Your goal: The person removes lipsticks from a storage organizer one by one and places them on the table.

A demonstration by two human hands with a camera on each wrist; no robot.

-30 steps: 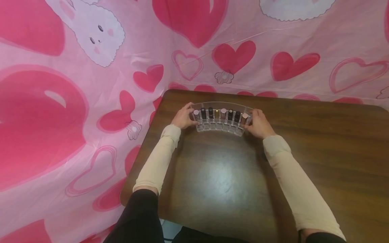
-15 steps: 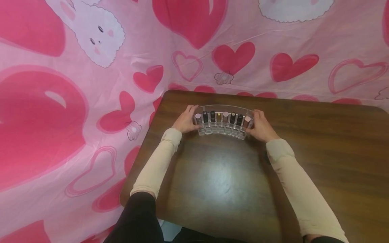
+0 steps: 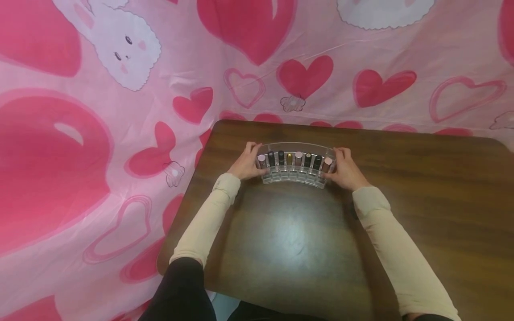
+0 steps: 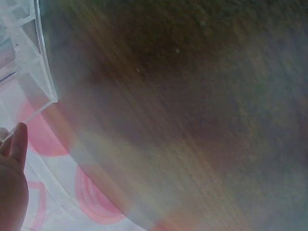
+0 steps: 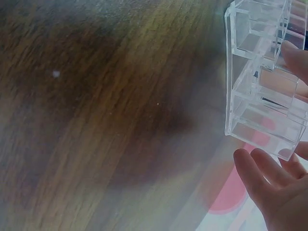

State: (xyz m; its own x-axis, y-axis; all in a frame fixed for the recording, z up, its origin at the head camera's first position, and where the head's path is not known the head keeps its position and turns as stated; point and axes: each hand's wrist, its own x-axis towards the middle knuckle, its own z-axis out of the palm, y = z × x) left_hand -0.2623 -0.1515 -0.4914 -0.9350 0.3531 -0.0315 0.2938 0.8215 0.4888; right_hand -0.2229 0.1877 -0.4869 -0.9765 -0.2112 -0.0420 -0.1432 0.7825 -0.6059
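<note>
A clear, curved lipstick organizer spans the space between my two hands near the far side of the table. Several lipsticks stand in its back row, among them a gold one and a pinkish one at the right end; the front slots hold nothing. My left hand grips the left end, thumb at the front and fingers behind. At the other end my right hand holds on the same way. In the right wrist view, its thumb lies over the front slots while the fingers reach along the end.
The brown wooden table has rounded corners and a bright light reflection in its middle. A pink cloth with hearts and rabbits hangs behind it and on the left.
Both hands have brought the lipstick organizer a little nearer to me across the table. The grip at each end is kept.
</note>
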